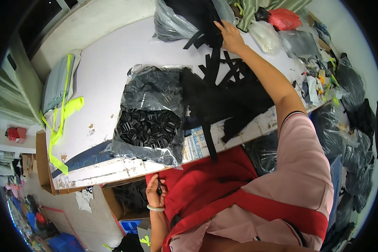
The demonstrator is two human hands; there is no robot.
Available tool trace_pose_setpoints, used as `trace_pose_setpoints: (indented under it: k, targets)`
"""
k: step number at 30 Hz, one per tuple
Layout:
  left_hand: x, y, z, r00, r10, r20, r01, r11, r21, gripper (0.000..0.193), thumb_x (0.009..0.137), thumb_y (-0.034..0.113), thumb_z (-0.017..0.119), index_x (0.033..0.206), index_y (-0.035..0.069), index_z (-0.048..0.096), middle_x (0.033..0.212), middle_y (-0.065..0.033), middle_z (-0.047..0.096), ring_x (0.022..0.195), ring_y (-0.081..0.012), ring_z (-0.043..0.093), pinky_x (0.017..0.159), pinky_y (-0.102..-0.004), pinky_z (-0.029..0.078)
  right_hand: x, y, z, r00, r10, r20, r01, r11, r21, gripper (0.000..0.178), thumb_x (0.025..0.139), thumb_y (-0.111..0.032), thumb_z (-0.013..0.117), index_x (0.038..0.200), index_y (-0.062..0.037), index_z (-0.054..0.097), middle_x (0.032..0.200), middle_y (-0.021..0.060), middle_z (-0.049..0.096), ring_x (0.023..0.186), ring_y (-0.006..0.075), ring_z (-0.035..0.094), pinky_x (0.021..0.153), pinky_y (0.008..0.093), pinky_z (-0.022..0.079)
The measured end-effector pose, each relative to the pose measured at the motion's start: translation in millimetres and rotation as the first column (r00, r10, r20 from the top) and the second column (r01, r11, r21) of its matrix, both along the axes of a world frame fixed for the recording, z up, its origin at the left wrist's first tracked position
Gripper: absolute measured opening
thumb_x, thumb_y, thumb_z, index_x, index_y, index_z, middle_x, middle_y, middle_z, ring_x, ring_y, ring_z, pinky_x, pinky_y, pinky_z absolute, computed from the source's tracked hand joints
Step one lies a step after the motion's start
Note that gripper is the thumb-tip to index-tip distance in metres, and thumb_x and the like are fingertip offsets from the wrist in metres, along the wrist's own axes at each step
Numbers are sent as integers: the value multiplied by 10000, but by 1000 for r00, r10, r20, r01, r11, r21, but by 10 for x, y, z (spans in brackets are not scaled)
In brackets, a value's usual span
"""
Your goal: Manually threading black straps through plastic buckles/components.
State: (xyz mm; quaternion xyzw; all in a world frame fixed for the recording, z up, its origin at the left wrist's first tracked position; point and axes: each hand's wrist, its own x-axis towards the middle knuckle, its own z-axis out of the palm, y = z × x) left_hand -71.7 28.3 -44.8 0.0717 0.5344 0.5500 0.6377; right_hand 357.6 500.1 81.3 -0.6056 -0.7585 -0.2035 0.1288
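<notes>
My right hand (232, 38) reaches to the far side of the table, its fingers at the edge of a black fabric piece (210, 38) with straps, which lies against a clear plastic bag (172, 23). Low at the table's front edge, my left hand (156, 191) is curled around a small black plastic buckle (158, 187), partly hidden by the fingers. Between the hands, an open clear bag of black buckles (149, 128) lies on the table. To its right spreads a heap of black fabric pieces (227, 101) with loose straps, one hanging over the front edge.
Folded grey fabric (59, 84) with neon yellow strips (61, 126) lies at the table's left end. A red plastic bag (284, 19), a white bag (265, 38) and scraps crowd the right end. Beneath the table stands a cardboard box (113, 203). Filled dark bags (332, 126) line the right.
</notes>
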Motion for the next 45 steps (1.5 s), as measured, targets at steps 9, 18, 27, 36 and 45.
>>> trace_pose_setpoints:
  k: [9,18,27,36,45]
  targets:
    - [48,162,68,995,-8,98,12,999,-34,249,934,166,587,1143,32,599,825,-116,662,496,-121,549,414,-205,420,-145,1556,273,933,160,-322,-255,927,-276,1072,593,-367,817,1490,-209,251,1520,146,256,1394,305,278,1112,383,299]
    - [-23,172,25,994,25,103,-19,998,-56,195,947,179,569,1047,17,608,841,-123,659,485,-144,533,386,-228,394,-553,1175,181,918,351,187,-269,894,-357,848,645,-397,797,1344,-51,463,1290,199,482,1236,347,401,1007,446,340]
    - [-11,178,8,985,54,162,-48,998,-41,181,951,169,562,1036,14,601,827,-130,661,479,-141,530,387,-226,386,-520,1398,-135,950,185,252,-102,945,-310,904,571,-257,765,1376,-22,430,1357,167,488,1188,293,533,964,391,443]
    - [16,189,53,991,35,131,-29,999,-40,184,942,179,573,1068,47,596,827,-116,662,490,-133,542,399,-220,406,-243,1333,383,924,169,-342,-263,932,-249,692,611,-304,755,1181,32,555,1073,233,641,1018,336,619,895,380,481]
    - [43,129,56,996,1,94,2,1000,-26,245,946,172,565,1155,44,572,830,-111,657,508,-120,559,401,-192,421,-496,571,1264,729,298,-616,-400,916,-30,395,634,-216,789,918,23,654,869,171,676,798,254,640,760,347,502]
